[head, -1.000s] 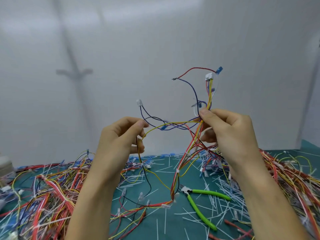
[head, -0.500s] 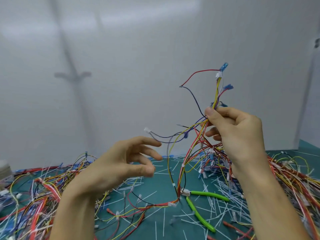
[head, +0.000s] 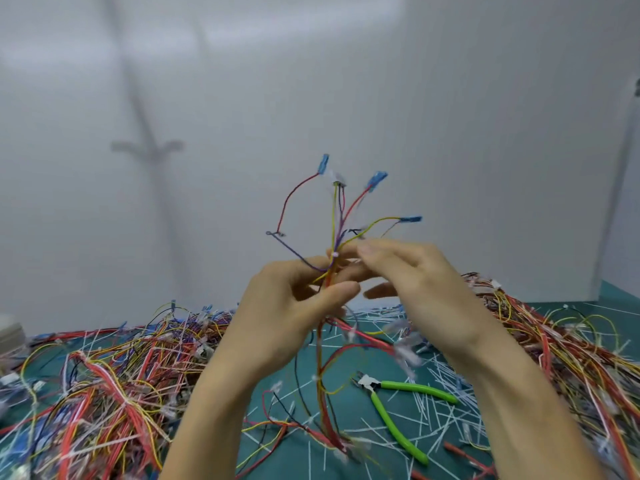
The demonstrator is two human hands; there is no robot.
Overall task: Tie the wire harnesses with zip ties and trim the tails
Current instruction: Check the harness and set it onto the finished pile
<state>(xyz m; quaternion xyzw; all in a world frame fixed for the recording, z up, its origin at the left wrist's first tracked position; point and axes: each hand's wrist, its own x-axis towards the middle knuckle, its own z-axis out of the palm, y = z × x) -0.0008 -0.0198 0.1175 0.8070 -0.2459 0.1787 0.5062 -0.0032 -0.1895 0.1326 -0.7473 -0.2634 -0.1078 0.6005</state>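
While the left hand (head: 294, 306) grips the wire harness (head: 334, 216), its leads fanning above the fingers, the right hand (head: 415, 282) meets the bundle at a white zip tie (head: 335, 254); whether it pinches is unclear.

We lose the harness (head: 335, 220) trunk behind left hand (head: 284, 313); wire pile (head: 86, 393) at 8 o'clock is cropped, blurred.

One wide-angle view, worn on your head, facing forward and down.
Your left hand (head: 294, 306) and right hand (head: 415, 282) meet at the wire harness (head: 334, 220) close before the lens, mid-frame; the green table (head: 294, 459) spreads below and to both sides, and the white wall (head: 450, 116) fills the upper half.
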